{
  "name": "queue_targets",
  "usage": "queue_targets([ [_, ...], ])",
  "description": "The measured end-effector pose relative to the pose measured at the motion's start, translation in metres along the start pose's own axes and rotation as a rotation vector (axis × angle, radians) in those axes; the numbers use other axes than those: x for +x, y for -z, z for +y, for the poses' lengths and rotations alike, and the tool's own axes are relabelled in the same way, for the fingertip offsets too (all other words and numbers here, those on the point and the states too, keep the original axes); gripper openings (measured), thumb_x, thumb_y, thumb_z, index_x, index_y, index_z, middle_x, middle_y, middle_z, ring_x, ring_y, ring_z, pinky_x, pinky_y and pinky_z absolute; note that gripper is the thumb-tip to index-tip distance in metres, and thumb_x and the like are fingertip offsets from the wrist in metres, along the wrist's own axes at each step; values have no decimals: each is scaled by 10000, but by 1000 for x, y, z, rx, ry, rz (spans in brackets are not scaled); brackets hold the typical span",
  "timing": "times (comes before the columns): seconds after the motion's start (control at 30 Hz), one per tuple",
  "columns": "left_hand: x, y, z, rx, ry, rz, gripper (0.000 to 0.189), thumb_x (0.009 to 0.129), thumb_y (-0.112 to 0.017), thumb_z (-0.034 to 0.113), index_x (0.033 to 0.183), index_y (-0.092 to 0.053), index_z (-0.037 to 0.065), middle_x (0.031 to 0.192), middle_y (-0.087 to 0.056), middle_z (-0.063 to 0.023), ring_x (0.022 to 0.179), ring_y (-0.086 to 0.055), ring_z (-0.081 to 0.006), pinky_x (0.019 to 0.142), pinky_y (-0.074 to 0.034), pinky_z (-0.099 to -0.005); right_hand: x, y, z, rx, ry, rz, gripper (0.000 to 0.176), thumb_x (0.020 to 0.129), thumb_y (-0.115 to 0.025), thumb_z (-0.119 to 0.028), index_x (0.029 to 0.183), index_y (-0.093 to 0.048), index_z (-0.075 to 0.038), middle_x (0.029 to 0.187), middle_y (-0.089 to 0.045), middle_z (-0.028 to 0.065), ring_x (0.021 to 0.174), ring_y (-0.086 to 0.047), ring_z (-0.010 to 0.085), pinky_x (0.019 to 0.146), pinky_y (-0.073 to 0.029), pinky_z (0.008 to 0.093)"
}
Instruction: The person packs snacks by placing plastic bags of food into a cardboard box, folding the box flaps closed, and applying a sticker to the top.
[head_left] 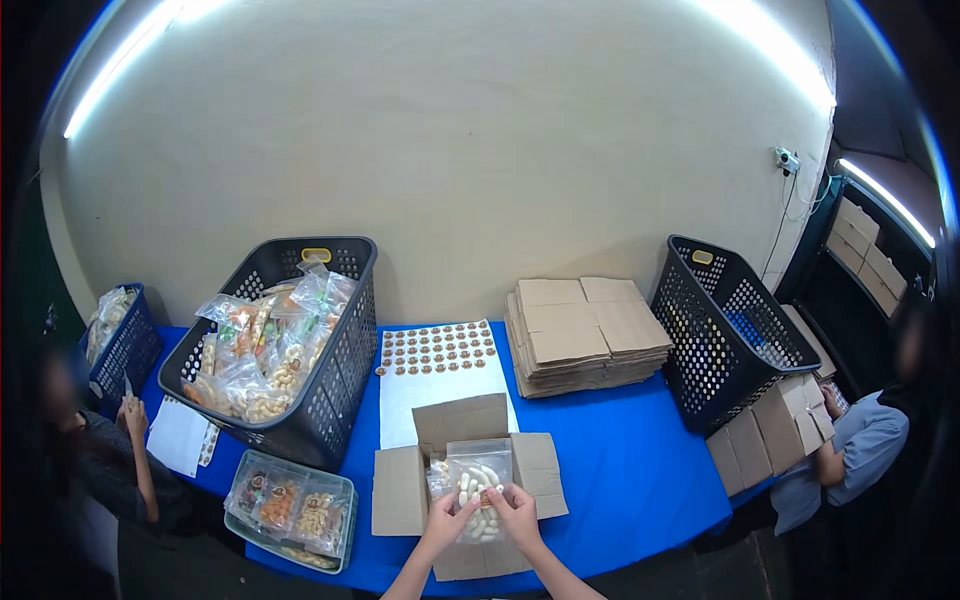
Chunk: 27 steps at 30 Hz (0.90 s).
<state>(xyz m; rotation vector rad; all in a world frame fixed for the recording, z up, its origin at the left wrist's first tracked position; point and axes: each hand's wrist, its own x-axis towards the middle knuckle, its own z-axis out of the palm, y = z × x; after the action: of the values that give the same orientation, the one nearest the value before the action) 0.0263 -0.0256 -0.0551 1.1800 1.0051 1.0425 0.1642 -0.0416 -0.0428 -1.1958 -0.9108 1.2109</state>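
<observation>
Over the open cardboard box [398,495], both my hands hold one clear zip bag [478,458] of white, elongated pieces. My left hand [448,522] grips its left side and my right hand [515,515] its right side, with the thumbs near each other on the front. A small brownish patch, perhaps a sticker, shows between the thumbs. Behind the bag, at the box's left inner side, part of another clear packet [438,476] shows. The bag and my hands cover most of the box's inside. All the visible flaps are folded outward.
Left of the box stands a clear tub [349,520] of labelled snack bags. Behind it is a dark basket [335,400] heaped with packets. A sticker sheet [430,400], flattened cartons [590,330] and another dark basket [700,340] line the back. Co-workers [850,450] flank the blue table [640,480].
</observation>
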Motion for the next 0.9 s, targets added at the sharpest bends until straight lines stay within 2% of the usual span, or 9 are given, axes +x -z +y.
queue_targets([
  [0.07, -1, -1, 0, -6, -24, 49, 279, 856, -589, 199, 1020, -578, -26, 867, -619, -32, 743, -558, -52, 615, -445, -200, 4, 5, 2, -48, -60, -64, 162, 843, -609, -145, 887, -590, 9, 779, -608, 12, 692, -535, 39, 593, -422, 193],
  [0.17, -4, -3, 11, 32, -57, 137, 263, 859, -587, 223, 959, -602, -20, 788, -611, -15, 672, -535, -39, 555, -414, -193, 0, 1, -1, -162, 81, -194, 185, 834, -620, -135, 943, -574, 7, 837, -603, 12, 743, -532, 37, 620, -421, 190],
  [0.27, -4, -1, 5, 176, -88, 267, 264, 858, -589, 252, 880, -626, -8, 675, -579, 9, 584, -491, -25, 489, -370, -193, 0, -5, 24, -22, 68, -159, 223, 819, -639, -132, 976, -561, 7, 825, -572, -11, 729, -501, 25, 608, -401, 188],
  [0.43, -10, 0, 19, 208, -124, 375, 285, 836, -621, 265, 771, -637, -13, 511, -505, 15, 480, -433, -16, 401, -320, -221, 1, -3, 32, -223, 169, -209, 229, 812, -642, -130, 987, -563, -5, 753, -498, -46, 657, -441, 11, 558, -363, 177],
  [0.53, -10, 6, 12, 250, -112, 366, 288, 843, -613, 266, 795, -632, -18, 552, -533, 12, 491, -432, -19, 409, -317, -215, -3, -5, 24, -192, 149, -227, 227, 811, -639, -125, 994, -565, -12, 737, -470, -55, 641, -421, 9, 544, -349, 171],
  [0.67, -10, 14, 5, 18, -29, 159, 267, 837, -623, 213, 937, -591, -33, 746, -600, -16, 629, -526, -42, 519, -416, -204, -8, -2, 15, -144, 89, -231, 229, 815, -632, -117, 1001, -567, -1, 765, -518, -40, 657, -459, 17, 555, -369, 169],
  [0.73, -16, 14, 18, 2, -21, 24, 293, 829, -632, 182, 1009, -560, -38, 857, -613, -32, 719, -566, -62, 599, -461, -206, -8, -3, 19, 2, 49, -210, 224, 813, -626, -101, 1001, -570, 8, 813, -564, -13, 703, -505, 31, 595, -401, 174],
  [0.83, -17, 20, 6, 24, 69, -44, 333, 825, -630, 133, 1091, -520, -35, 960, -600, -45, 835, -576, -85, 706, -475, -213, -11, -2, 20, 108, -5, -199, 222, 815, -613, -82, 1008, -571, 20, 886, -607, 28, 781, -555, 57, 671, -437, 189],
  [0.9, -23, 19, 16, -24, 92, -90, 341, 832, -620, 128, 1112, -510, -32, 981, -592, -44, 853, -569, -85, 719, -469, -216, -12, 0, 20, 123, -27, -197, 222, 819, -604, -75, 1015, -571, 23, 910, -618, 41, 815, -569, 68, 710, -446, 198],
])
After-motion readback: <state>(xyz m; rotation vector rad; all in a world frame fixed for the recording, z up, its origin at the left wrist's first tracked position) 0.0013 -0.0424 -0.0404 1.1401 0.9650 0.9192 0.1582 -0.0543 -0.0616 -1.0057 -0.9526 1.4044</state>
